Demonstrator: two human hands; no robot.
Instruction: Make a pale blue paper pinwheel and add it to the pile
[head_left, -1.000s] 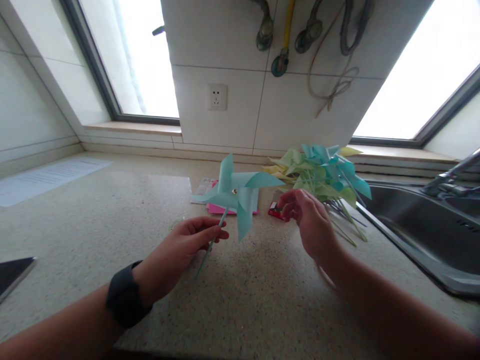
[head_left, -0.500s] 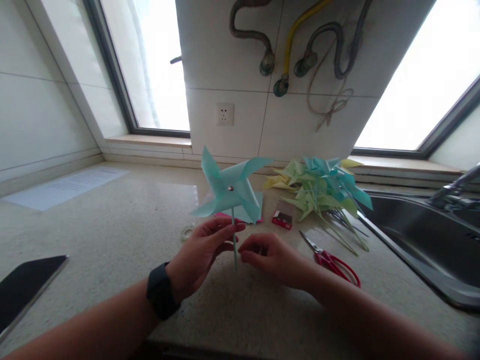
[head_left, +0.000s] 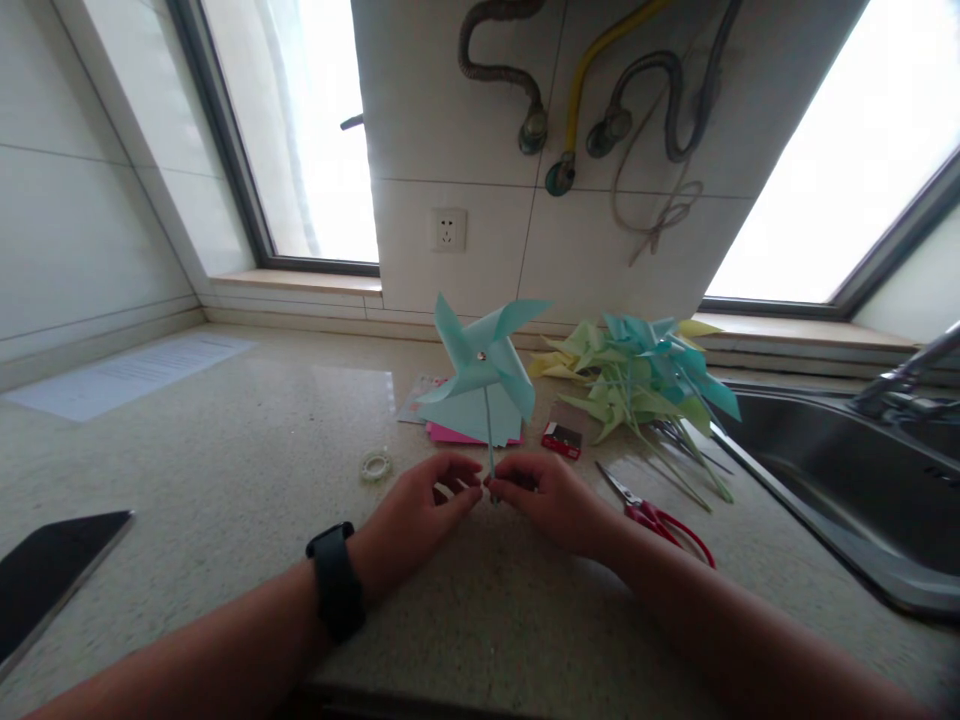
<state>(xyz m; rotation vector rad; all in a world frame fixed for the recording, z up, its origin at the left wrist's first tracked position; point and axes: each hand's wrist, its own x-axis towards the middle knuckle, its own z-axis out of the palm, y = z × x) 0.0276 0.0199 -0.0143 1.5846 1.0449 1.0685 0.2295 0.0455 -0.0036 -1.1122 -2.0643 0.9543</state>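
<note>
A light blue paper pinwheel (head_left: 469, 372) with a metal pin at its centre stands upright on a thin pale stick (head_left: 489, 425). My right hand (head_left: 551, 500) pinches the stick near its lower end between thumb and fingers. Just left of the stick is my left hand (head_left: 427, 500), wearing a black watch (head_left: 337, 580); its fingers are loosely curled, with a gap between them and nothing visible inside. Behind the pinwheel lie light blue paper sheets (head_left: 457, 415) over pink sheets (head_left: 442, 434). A roll of clear tape (head_left: 375, 465) rests beyond my left hand.
Red-handled scissors (head_left: 652, 515) and a small red box (head_left: 562, 438) lie to the right. Several green, yellow and blue pinwheels (head_left: 637, 375) are piled by the sink (head_left: 840, 500). A dark tablet-like slab (head_left: 60, 560) and a printed sheet (head_left: 127, 378) are at left.
My left hand has let go of the stick and sits just left of it. My right hand now grips the stick's lower end. The pinwheel has shifted slightly right and up.
</note>
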